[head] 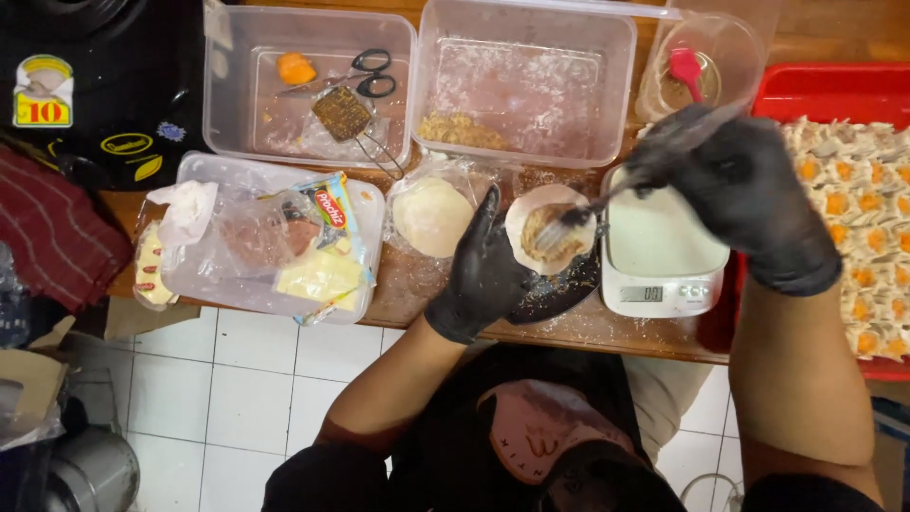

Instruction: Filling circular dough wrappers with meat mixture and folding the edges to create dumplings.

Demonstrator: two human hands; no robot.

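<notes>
Cheese lid [275, 237]: at the far left of my bench, a clear lid carrying crumpled plastic and yellow slices in an opened packet; neither hand touches it.
Left tub [308, 85]: far side, a clear tub with an orange lump, black-handled scissors [372, 73] and a small wire skimmer inside.
Wrapper stack [432, 216]: pale round skins in a clear bag, just left of my left hand.
Middle tub [524, 81]: far side, nearly emptied, a little brown filling in its near-left corner.
Left hand [485, 270]: black-gloved, palm up, fingers half curled into a cup under one wrapper [550, 228]; it supports the wrapper rather than pinching it.
Filling [552, 235]: a brown mound sits in the middle of that wrapper, above a dark plate at the near edge of the table.
Fork [607, 197]: its tines rest on the filling; the handle runs up and right into my other hand.
Right hand [735, 185]: black-gloved, closed around the fork handle, raised over the scale.
Scale [659, 251]: white kitchen scale just right of the wrapper, its platform bare.
Round tub [701, 62]: far right, with a red brush in it.
Red tray [839, 194]: far right, packed with rows of finished dumplings topped in orange.
Step, as I judge it: loading and pressing filling into the skin.
Next move, as I judge it: lift the fork clear without dragging filling, then gather the wrapper's edges evenly with the cupped hand.
</notes>
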